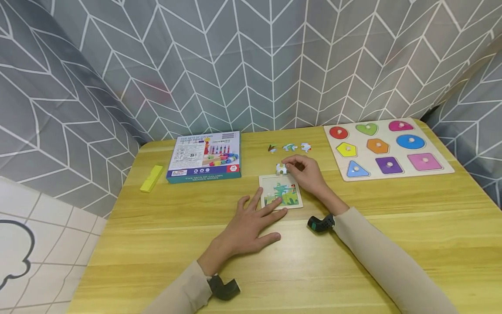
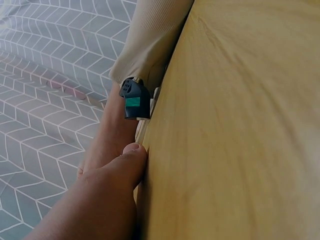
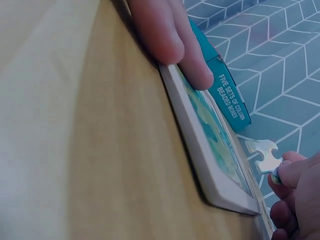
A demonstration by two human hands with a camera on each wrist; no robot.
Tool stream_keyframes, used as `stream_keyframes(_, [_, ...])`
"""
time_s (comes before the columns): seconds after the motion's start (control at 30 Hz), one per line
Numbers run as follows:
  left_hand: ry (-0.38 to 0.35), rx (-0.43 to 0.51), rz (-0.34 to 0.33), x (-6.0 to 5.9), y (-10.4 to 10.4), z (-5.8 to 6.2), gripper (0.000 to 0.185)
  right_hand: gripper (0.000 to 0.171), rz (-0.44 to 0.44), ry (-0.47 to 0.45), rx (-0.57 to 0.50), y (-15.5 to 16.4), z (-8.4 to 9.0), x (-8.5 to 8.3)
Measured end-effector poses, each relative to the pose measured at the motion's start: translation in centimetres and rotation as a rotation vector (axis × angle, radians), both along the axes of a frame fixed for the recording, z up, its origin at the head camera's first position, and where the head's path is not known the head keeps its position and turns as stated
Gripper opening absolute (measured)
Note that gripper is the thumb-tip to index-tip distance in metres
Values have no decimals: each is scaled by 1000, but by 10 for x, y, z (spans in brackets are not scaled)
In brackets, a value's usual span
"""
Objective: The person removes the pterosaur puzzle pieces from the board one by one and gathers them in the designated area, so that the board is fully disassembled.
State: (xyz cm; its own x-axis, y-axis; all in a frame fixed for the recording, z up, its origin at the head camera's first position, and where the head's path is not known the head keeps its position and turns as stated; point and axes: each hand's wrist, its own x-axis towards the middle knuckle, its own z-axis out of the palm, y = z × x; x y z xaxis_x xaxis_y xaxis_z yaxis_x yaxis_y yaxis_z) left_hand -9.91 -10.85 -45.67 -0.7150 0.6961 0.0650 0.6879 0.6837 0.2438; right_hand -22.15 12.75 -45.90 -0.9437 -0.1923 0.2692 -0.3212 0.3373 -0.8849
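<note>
Left hand (image 1: 251, 222): flat on the yellow wooden table (image 1: 164, 244), fingers straight, tips pressing the near edge of the small square picture puzzle tray (image 1: 281, 191).
Right hand (image 1: 307, 172): pinches a little white jigsaw piece (image 1: 280, 168) at the tray's far edge.
Tray: middle of the table.

head: high, downward, whole table (image 1: 353, 244) | wrists: tabletop-level, close, perhaps sharing puzzle tray (image 3: 210, 165)

Your worktop and its surround
You face a yellow wood-grain worktop (image 1: 392, 209); grey curtains (image 1: 235, 65) with white chevron lines hang close behind its far edge and both sides.
</note>
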Motion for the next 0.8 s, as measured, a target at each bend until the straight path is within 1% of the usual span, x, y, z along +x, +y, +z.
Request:
stream_keyframes(0.37, [7, 2, 0, 1, -1, 0, 62, 13, -44, 58, 18, -5, 0, -11])
stream_keyframes(0.63, [1, 3, 6, 1, -1, 1, 56, 12, -78, 31, 35, -9, -2, -18])
stream_keyframes(0.8, [12, 7, 9, 0, -2, 0, 57, 12, -79, 43, 67, -12, -2, -23])
